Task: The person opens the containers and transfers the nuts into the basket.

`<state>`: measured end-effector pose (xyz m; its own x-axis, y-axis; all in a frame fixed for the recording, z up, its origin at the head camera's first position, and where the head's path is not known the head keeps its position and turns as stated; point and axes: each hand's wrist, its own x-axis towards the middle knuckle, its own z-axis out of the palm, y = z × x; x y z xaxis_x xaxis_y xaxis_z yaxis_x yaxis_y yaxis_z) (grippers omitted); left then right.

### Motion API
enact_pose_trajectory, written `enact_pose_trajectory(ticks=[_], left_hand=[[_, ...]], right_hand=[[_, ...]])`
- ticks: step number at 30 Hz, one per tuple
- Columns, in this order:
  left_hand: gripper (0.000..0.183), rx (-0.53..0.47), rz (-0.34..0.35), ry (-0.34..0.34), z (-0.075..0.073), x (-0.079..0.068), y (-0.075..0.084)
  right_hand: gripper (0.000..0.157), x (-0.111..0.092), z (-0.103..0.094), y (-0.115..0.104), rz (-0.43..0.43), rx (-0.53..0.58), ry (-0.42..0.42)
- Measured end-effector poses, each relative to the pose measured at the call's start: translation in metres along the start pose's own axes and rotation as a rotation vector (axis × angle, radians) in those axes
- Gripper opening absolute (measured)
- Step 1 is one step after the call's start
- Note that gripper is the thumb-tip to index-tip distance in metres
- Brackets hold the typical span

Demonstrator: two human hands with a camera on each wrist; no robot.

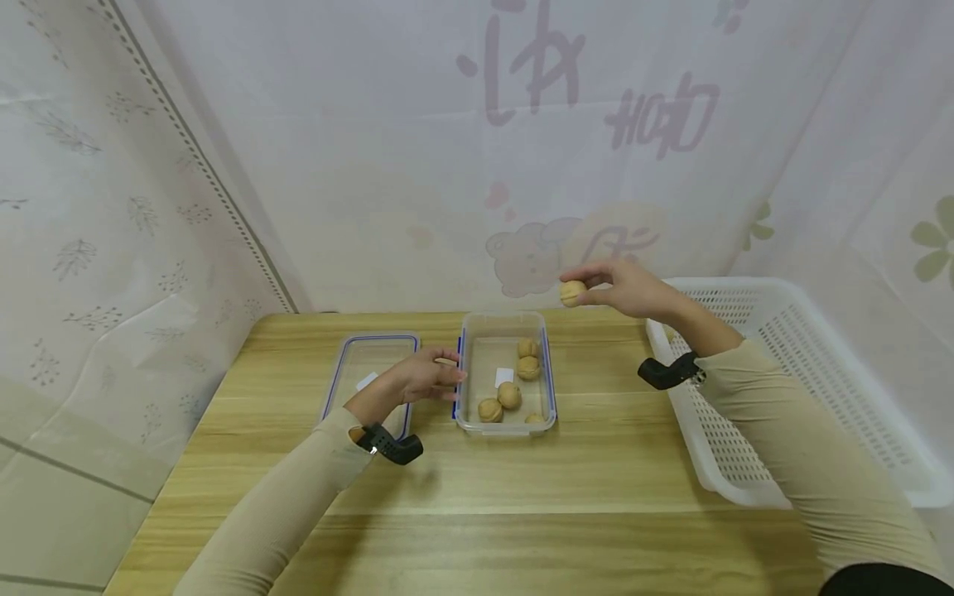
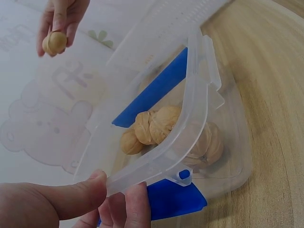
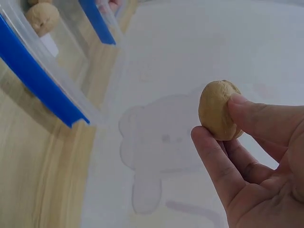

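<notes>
A clear plastic food container (image 1: 484, 426) with blue latches stands lidless on the table, several walnuts (image 1: 509, 395) and a small white packet (image 1: 504, 377) inside it. My left hand (image 1: 425, 377) is at the container's left wall; in the left wrist view, its thumb and fingers (image 2: 137, 204) hold the rim beside a blue latch (image 2: 175, 199). Raised to the right of the container, my right hand (image 1: 622, 285) pinches one walnut (image 3: 218, 109) between thumb and fingertips. That walnut is well above the table and apart from the container.
The container's clear lid (image 1: 376, 338), with a blue seal, lies to the left, partly under my left arm. A large white perforated basket (image 1: 693, 447) stands at the right beneath my right forearm. A printed curtain (image 1: 373, 207) hangs behind the wooden table (image 1: 484, 488).
</notes>
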<state>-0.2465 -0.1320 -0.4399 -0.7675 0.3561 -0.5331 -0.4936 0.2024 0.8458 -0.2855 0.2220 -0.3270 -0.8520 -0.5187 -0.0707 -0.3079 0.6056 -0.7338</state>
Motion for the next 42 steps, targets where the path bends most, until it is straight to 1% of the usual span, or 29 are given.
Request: enact_pose_trajectory(ticks=[4,15,22,35,38,42], left_hand=[[0.049,0.003,0.004,0.000,0.000,-0.001,0.001],[0.048,0.003,0.011,-0.011,0.000,0.000,0.001],[0.050,0.008,0.006,-0.021,-0.002,0.003,-0.001],[0.050,0.004,0.014,-0.023,-0.001,0.003,-0.001],[0.050,0.005,0.014,-0.024,-0.002,0.003,-0.001],[0.050,0.007,0.015,-0.027,-0.003,0.002,-0.002]], right_hand=[[0.042,-0.008,-0.011,0.006,0.003,0.028,0.016],[0.042,-0.032,-0.037,0.028,0.026,-0.003,0.094],[0.047,-0.046,-0.046,0.045,0.077,0.021,0.109],[0.054,-0.062,-0.059,0.075,0.177,-0.030,0.170],[0.054,-0.065,-0.060,0.085,0.166,-0.041,0.171],[0.052,-0.069,-0.062,0.100,0.135,0.000,0.174]])
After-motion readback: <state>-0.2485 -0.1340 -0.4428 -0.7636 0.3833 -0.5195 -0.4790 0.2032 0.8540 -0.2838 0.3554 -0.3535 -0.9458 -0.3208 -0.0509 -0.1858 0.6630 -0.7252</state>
